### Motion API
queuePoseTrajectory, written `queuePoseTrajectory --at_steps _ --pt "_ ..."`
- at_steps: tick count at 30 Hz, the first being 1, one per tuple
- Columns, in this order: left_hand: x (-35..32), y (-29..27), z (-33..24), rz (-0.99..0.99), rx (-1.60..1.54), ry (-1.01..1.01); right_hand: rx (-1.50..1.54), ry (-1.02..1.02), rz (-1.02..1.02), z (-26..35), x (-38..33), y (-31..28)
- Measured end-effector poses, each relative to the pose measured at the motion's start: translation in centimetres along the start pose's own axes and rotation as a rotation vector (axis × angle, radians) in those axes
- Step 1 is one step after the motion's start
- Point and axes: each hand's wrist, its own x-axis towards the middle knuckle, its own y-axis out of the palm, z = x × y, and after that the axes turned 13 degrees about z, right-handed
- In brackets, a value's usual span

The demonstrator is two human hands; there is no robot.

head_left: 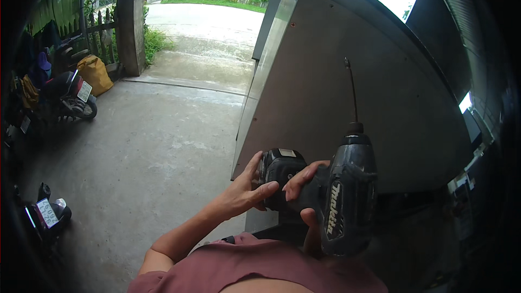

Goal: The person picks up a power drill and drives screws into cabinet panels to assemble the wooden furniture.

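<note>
Black plastic covers the power driver (pixel 350 198), held before the person's torso; the right hand (pixel 305 180) wraps its fingers round the grip, while the left hand (pixel 239 198) closes thumb and fingers about the battery pack (pixel 283 171) at its base. A long bit (pixel 353 95) is fitted in the nose, so the tool looks ready; its tip appears to meet no fastener, so driving seems left to do. Beyond stands a large grey panel (pixel 320 97) with small screw-like spots, then concrete floor (pixel 168 146) and a parked motorbike (pixel 76 97).

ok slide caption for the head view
Right hand grips a black cordless driver with a long thin metal bit; left hand holds its blocky black battery.
</note>
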Motion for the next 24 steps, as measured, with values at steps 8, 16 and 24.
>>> queuePoseTrajectory --at_steps 8,16,24 --pt "-0.1 -3.2 -0.3 -0.017 -0.106 0.061 -0.013 0.028 0.097 -2.4 5.2 -1.0" --pt "1.6 -4.9 -0.1 -0.022 -0.113 0.094 -0.173 -0.004 0.120 -3.7 7.0 -2.0" --pt "2.7 -5.6 0.3 -0.020 -0.125 0.089 -0.120 -0.002 0.070 -4.5 7.1 -2.3"
